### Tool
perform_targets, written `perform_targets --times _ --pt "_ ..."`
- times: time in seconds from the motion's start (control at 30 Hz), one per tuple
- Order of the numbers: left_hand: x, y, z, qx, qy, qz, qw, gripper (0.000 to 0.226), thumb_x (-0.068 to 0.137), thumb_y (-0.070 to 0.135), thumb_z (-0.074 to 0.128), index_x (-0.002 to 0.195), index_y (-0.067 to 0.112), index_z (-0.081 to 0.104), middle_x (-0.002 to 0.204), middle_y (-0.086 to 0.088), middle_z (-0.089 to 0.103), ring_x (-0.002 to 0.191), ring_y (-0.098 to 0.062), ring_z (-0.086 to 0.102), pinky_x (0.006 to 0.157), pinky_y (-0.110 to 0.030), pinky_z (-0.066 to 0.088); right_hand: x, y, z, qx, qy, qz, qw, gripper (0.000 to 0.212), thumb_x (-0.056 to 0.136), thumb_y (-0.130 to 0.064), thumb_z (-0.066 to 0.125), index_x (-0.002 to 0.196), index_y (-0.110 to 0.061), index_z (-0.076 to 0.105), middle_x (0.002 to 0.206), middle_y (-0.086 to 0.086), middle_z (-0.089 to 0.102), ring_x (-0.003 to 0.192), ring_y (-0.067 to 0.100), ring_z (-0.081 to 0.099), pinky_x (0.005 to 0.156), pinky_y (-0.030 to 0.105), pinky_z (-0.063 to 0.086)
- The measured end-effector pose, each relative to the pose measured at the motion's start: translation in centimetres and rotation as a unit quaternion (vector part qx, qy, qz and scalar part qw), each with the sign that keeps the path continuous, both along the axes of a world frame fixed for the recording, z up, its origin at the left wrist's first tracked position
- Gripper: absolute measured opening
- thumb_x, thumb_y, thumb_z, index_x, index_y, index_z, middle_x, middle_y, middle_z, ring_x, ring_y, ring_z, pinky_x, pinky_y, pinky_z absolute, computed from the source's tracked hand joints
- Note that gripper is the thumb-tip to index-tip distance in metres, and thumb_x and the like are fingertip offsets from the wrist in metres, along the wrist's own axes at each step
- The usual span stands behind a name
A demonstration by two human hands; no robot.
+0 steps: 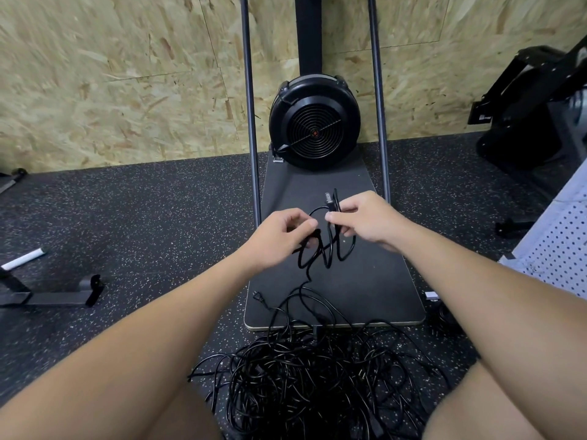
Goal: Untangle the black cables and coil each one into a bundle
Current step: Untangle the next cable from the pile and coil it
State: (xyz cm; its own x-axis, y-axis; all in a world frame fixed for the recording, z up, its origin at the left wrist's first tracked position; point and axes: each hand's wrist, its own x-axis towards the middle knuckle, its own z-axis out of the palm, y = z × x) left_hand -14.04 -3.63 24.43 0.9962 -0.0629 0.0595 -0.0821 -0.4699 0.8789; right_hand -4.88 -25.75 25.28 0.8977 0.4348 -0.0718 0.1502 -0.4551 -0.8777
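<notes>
— What's underfoot?

— A dark speckled floor (143,217), running up to a chipboard wall.

— And on it?

— A tangled heap of black cables (311,382) lies in the foreground. Its far edge spills onto a flat black platform (381,281), which rests on the floor and carries a round black fan housing (314,122) at its far end.

— Anything loose on the platform?

— One plug (259,296) lies near its left edge. On the floor to the left sit a black metal foot (63,296) and a white tube (22,258).

Single head-worn wide-angle view, tilted forward and down along both forearms. Close on the fingers (309,224) at frame centre; tangled cables (317,385) below them, nearer the lens; fan housing (314,122) and chipboard wall (111,74) beyond, farther off.
</notes>
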Motion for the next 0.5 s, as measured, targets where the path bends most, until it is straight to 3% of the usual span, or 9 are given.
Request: perform_targets --times 0.1,0.17,0.3,0.37,0.43,0.5 --pt "0.5 0.1 0.1 0.045 -0.030 0.054 0.997 0.030 0.103 0.054 0.067 0.103 0.025 0.076 0.096 0.003 0.081 0.090 -0.018 0.075 0.096 -0.054 0.059 -0.4 0.5 0.2 0.055 0.035 0.036 0.997 0.008 0.097 -0.023 0.084 0.102 -0.018 0.088 0.105 0.007 0.084 0.093 0.015 0.075 0.090 0.040 0.067" --pt "0.6 -0.1 0.5 0.019 -0.052 0.037 0.998 0.026 0.100 0.051 0.073 0.108 0.027 0.078 0.100 0.004 0.080 0.097 -0.019 0.075 0.098 -0.052 0.060 -0.6 0.8 0.3 0.052 0.030 0.063 0.996 0.009 0.098 -0.019 0.083 0.105 -0.016 0.087 0.103 0.005 0.084 0.091 0.008 0.073 0.085 0.031 0.065" --pt "1.0 -0.2 0.4 -0.066 -0.043 0.005 0.997 0.013 0.105 0.024 0.074 0.107 0.012 0.079 0.101 -0.026 0.075 0.087 -0.024 0.067 0.093 -0.059 0.061 -1.5 1.6 0.6 -0.003 -0.011 0.091 0.996 0.012 0.100 -0.019 0.076 0.097 -0.014 0.087 0.089 0.013 0.081 0.078 0.011 0.071 0.081 0.030 0.060" --pt "1.2 -0.1 0.2 -0.128 -0.022 0.056 0.990 0.017 0.109 0.020 0.068 0.112 0.004 0.074 0.105 -0.024 0.078 0.092 -0.023 0.072 0.095 -0.052 0.062 -1.5 1.5 0.6 0.030 0.001 0.066 0.997 0.015 0.104 -0.015 0.072 0.101 -0.014 0.087 0.088 0.011 0.083 0.082 0.015 0.077 0.079 0.027 0.060" --pt "1.5 0.1 0.5 -0.230 -0.007 0.116 0.966 0.017 0.114 0.018 0.059 0.115 0.002 0.064 0.105 -0.019 0.081 0.100 -0.028 0.079 0.090 -0.043 0.062 -0.9 0.9 0.8 0.053 -0.001 0.024 0.998 0.013 0.105 -0.017 0.072 0.103 -0.015 0.086 0.092 0.005 0.084 0.089 0.021 0.081 0.084 0.033 0.063" --pt "1.6 1.2 1.5 -0.316 0.004 0.169 0.934 0.012 0.117 0.017 0.050 0.117 0.006 0.054 0.092 -0.012 0.077 0.090 -0.030 0.079 0.081 -0.041 0.063 -0.1 0.0 1.1 0.051 -0.015 -0.022 0.998 0.015 0.105 -0.024 0.072 0.101 -0.020 0.086 0.094 -0.003 0.084 0.075 0.012 0.074 0.081 0.031 0.059"
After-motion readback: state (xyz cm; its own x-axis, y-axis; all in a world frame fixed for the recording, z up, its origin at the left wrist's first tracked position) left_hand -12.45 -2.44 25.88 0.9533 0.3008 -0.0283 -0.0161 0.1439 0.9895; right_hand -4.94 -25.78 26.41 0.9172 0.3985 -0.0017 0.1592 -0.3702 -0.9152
